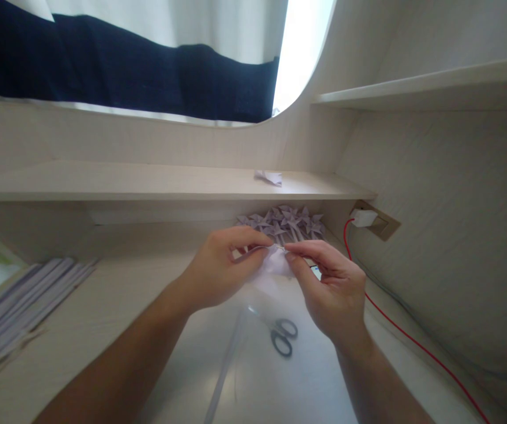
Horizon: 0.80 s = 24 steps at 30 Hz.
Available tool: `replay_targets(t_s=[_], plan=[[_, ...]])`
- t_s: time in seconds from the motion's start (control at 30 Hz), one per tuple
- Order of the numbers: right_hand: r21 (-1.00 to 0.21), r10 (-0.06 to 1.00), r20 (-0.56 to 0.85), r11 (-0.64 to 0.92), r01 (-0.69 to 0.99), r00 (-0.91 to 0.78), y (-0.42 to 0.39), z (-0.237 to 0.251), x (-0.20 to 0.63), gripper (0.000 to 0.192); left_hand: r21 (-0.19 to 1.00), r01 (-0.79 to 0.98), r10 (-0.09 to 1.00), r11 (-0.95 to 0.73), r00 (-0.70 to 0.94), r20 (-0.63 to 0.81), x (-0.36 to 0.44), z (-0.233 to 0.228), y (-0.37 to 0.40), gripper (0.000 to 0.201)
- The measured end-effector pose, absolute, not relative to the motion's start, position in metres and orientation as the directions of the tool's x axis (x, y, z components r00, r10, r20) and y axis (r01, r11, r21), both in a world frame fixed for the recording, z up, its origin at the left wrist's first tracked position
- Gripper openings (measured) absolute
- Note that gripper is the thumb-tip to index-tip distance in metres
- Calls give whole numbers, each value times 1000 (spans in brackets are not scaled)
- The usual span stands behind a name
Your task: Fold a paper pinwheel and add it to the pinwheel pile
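Observation:
A small piece of folded pale lilac paper [276,260] is held up between my two hands over the desk. My left hand [231,262] pinches its left side between thumb and fingers. On the right side, the thumb and forefinger of my right hand [330,280] grip the paper's edge. Its exact folds are blurred. Below the hands lie scissors [283,335] with dark handles, their blades pointing away to the left. A narrow paper strip [224,377] lies left of the scissors. Behind the hands stands a bunch of folded paper flowers [291,219], partly covered by my fingers.
Long paper strips [27,312] are stacked at the left. A folded paper piece [268,177] rests on the shelf [147,179]. A red cable [412,335] runs from a white charger [363,218] along the right wall. A phone's corner [315,271] shows behind my right hand.

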State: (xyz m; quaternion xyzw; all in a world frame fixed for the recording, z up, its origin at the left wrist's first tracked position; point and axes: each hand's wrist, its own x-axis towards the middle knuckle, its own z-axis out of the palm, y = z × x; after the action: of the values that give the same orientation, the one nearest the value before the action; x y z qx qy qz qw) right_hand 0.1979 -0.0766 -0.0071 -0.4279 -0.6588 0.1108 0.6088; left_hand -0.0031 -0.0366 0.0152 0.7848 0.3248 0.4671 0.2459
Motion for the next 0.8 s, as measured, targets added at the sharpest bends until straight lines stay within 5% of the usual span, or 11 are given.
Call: replay_targets(t_s=[0.8], plan=[[-567,665,746,662,490,-35,-82,-1,200,22,668,318,729,-673,444,522,-12,17,-36,15]])
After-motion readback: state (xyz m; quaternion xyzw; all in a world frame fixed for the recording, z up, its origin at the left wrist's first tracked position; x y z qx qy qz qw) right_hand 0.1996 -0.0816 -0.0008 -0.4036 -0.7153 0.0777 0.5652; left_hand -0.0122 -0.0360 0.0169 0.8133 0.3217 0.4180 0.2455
